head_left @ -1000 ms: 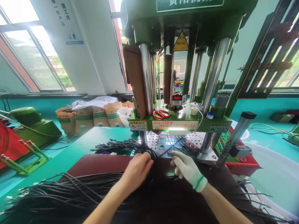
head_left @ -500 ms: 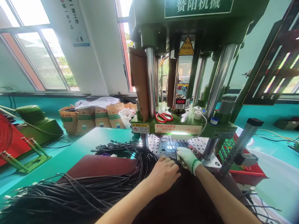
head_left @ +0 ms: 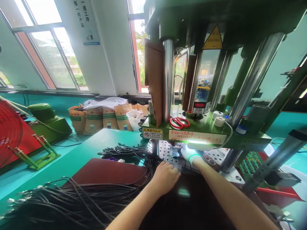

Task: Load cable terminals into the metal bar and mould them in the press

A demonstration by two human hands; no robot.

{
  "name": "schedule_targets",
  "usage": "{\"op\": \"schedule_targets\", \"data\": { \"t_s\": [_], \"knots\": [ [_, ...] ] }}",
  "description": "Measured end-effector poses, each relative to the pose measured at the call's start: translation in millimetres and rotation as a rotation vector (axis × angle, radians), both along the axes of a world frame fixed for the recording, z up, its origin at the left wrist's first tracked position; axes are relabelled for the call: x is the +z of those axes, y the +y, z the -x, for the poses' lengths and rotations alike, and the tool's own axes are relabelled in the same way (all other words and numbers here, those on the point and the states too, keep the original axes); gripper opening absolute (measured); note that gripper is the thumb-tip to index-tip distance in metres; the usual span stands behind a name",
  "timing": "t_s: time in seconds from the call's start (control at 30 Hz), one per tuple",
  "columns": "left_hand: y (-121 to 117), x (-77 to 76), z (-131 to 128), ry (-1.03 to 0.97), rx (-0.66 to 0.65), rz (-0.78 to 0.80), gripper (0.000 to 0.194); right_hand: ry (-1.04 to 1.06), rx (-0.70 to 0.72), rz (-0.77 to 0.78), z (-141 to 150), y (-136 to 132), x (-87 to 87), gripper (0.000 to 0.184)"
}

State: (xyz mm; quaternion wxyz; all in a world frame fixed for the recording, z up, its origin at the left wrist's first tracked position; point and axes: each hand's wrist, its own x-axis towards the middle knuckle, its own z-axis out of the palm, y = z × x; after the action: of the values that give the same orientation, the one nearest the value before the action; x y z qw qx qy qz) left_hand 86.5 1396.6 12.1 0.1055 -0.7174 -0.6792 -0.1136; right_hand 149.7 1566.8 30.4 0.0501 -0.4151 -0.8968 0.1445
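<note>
Where the gloved hand (head_left: 189, 155) lies under the press (head_left: 203, 126), its fingertips are hidden.

Wall poster (head_left: 86, 22) reading "一道工序", "每一件产品"; "WARNING" sticker (head_left: 152, 134) on the press (head_left: 192, 124).

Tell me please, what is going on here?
A person is working at a green vertical press. Their bare left hand rests beside a bundle of black cables, which lies across a dark red mat. Their white-gloved right hand reaches in under the press, by the perforated steel plate.
</note>
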Motion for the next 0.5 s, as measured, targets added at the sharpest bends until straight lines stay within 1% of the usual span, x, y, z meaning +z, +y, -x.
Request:
{"op": "schedule_targets", "data": {
  "t_s": [0.17,0.37,0.5],
  "knots": [
    [-2.5,3.6,6.7,-0.071,0.022,-0.041,0.030,0.030,-0.003,0.031,0.7,4.8,-4.4,0.023],
    [-5.2,-1.5,10.2,-0.117,0.004,-0.095,0.030,0.124,-0.015,0.102,4.0,12.8,-17.2,0.022],
    [-7.1,-3.8,11.1,-0.127,0.004,-0.115,0.029,0.154,-0.062,0.178,10.7,13.9,-21.3,0.023]
  ]
}}
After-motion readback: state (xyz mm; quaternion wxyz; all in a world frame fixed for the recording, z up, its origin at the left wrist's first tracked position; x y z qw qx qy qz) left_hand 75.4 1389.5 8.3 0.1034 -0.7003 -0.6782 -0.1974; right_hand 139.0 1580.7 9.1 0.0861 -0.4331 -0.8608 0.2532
